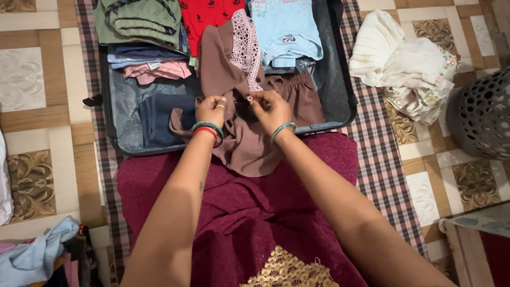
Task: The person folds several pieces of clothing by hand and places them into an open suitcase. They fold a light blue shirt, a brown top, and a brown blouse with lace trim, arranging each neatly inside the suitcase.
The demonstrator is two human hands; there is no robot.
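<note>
Brown garment: soft brown fabric garment with pale lace panel, draped over the open dark suitcase's front rim onto the lap.
Left hand: pinching its upper edge.
Right hand: pinching the same edge, close beside.
Risk: slack cloth could slide off the rim, or lace snag on bangles.

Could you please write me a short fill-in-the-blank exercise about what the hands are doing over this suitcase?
1. Both hands, the left hand and the right hand, pinch a garment whose colour is ____.
2. The garment hangs over the front edge of an open ____.
3. The strip of lace on the garment is coloured ____.
4. The perforated basket stands on the ____ side of the picture.

Missing words: brown; suitcase; pink; right
</note>
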